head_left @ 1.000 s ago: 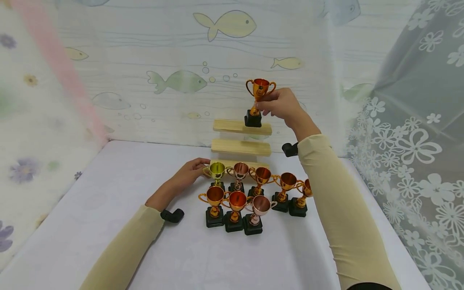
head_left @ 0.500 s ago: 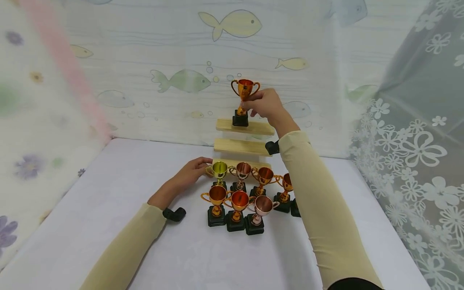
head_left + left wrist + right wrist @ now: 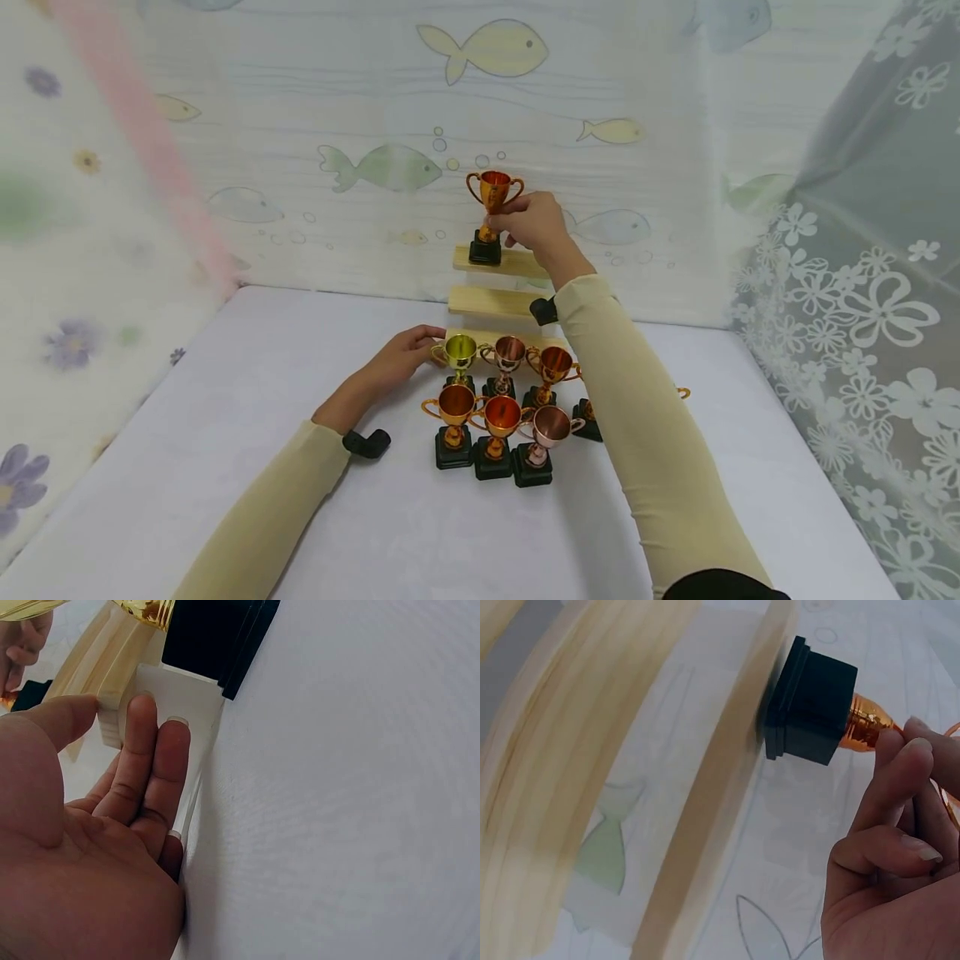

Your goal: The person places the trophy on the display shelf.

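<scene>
My right hand (image 3: 531,225) pinches an orange-gold trophy cup (image 3: 495,192) by its narrow stem, the cup upright. Its black square base (image 3: 810,701) meets the top slat (image 3: 705,795) of a stepped wooden display stand (image 3: 491,301), near that slat's left end. Down at the lowest slat (image 3: 109,664), my left hand (image 3: 405,358) holds the left end, thumb on the edge and index finger below. Beside that hand stands a yellow-gold trophy (image 3: 461,352), in front of the stand. A rose-gold trophy (image 3: 510,354) and an orange-gold one (image 3: 555,364) continue that row.
Nearer the front stand two orange-gold trophies, one at left (image 3: 456,404) and one in the middle (image 3: 502,415), and a rose-gold trophy (image 3: 551,427). My right sleeve (image 3: 637,417) hides most of the trophies at right. A fish-patterned curtain (image 3: 360,233) hangs behind the stand.
My right hand has carried the orange-gold trophy left along the top slat and slightly down, near its left end. My left hand has stayed at the lowest slat.
</scene>
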Action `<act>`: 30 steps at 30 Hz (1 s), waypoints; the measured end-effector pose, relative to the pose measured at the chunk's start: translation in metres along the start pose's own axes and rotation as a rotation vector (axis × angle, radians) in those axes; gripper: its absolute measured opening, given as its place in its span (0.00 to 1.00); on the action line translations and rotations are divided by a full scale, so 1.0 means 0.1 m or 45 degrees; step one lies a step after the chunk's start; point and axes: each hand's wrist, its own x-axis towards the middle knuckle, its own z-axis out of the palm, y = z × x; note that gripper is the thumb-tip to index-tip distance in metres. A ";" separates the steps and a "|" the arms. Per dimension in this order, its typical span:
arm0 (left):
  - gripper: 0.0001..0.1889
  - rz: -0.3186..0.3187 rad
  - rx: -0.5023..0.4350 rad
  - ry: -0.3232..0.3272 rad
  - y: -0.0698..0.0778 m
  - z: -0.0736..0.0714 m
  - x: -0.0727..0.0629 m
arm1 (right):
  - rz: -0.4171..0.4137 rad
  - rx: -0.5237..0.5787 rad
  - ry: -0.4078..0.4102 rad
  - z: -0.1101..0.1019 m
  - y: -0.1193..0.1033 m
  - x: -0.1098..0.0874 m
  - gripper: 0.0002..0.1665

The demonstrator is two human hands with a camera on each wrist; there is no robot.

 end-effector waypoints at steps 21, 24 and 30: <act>0.24 0.036 -0.001 -0.028 0.02 -0.01 0.00 | -0.006 -0.202 -0.122 -0.24 -0.05 -0.30 0.21; 0.24 0.038 0.004 -0.024 0.01 -0.01 0.00 | -0.063 -0.247 -0.142 -0.37 -0.05 -0.41 0.19; 0.25 0.025 0.025 -0.029 0.00 0.00 -0.01 | -0.139 -0.326 -0.168 -0.64 -0.04 -0.75 0.15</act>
